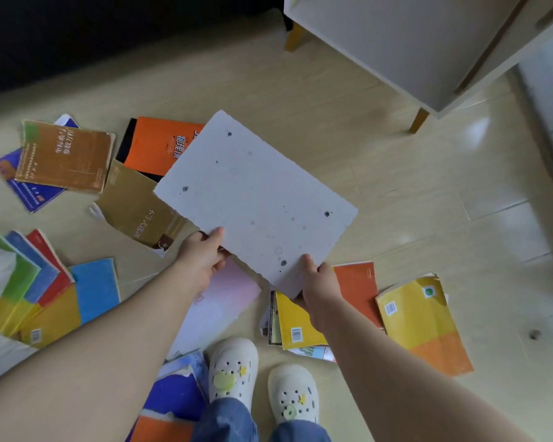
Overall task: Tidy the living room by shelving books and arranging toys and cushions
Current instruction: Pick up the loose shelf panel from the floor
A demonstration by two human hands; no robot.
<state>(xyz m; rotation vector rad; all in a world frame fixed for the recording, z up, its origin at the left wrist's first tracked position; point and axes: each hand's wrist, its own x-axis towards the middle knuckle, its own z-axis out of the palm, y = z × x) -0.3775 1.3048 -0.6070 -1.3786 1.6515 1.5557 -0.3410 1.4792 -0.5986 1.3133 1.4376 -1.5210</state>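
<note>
The pale wooden floor (300, 90) carries a white shelf unit (412, 43) at its far right and scattered books, with a yellow book (419, 320) toward its right edge. Above them a grey spotted book (256, 199) is held flat. The left hand (201, 260) and right hand (320, 288) grip its near edge, fingers (216, 236) curled round it.

A grey, spotted book (256, 199) is held above colourful books (64, 154) strewn about the floor (396, 186).
</note>
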